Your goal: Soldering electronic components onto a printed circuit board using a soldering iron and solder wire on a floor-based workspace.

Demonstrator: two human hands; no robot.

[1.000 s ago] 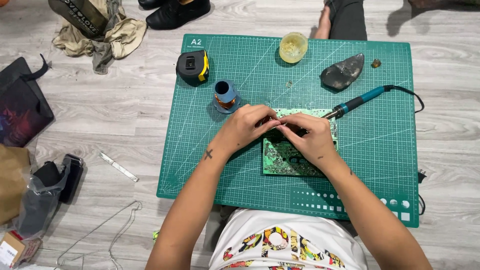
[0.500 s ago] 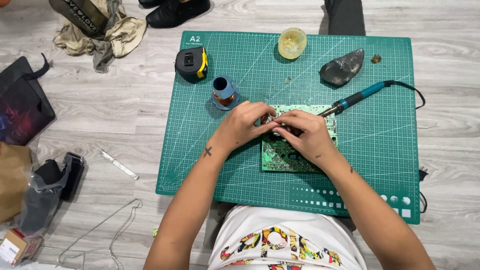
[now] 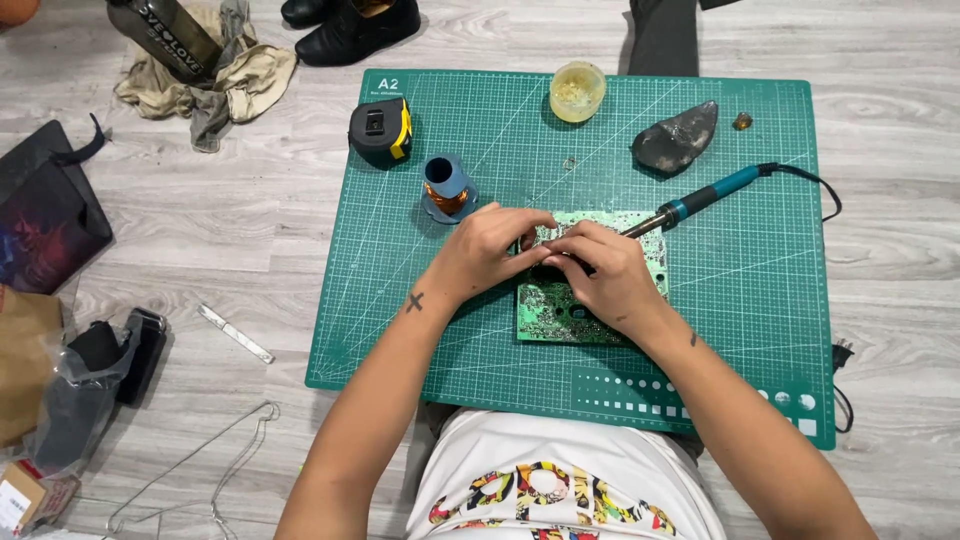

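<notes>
A green circuit board [image 3: 560, 315] lies on a green cutting mat [image 3: 750, 300]. Both my hands rest on the board. My left hand [image 3: 485, 250] and my right hand [image 3: 605, 275] meet fingertip to fingertip over its upper part, pinching at something small that the fingers hide. A blue-handled soldering iron [image 3: 705, 197] lies on the mat to the right, with its tip on the board's top right corner and no hand on it. A spool of copper wire [image 3: 447, 192] stands just left of my left hand.
On the mat are a black and yellow tape measure [image 3: 380, 132], a small yellowish cup [image 3: 577, 92] and a dark lump [image 3: 675, 138]. On the floor to the left are cloth, shoes [image 3: 350, 30], a black bag [image 3: 45, 215], a wire hanger [image 3: 190, 470] and a metal strip [image 3: 235, 333].
Both hands stay on the board with their fingertips together. Only small finger shifts show, and the soldering iron has not moved.
</notes>
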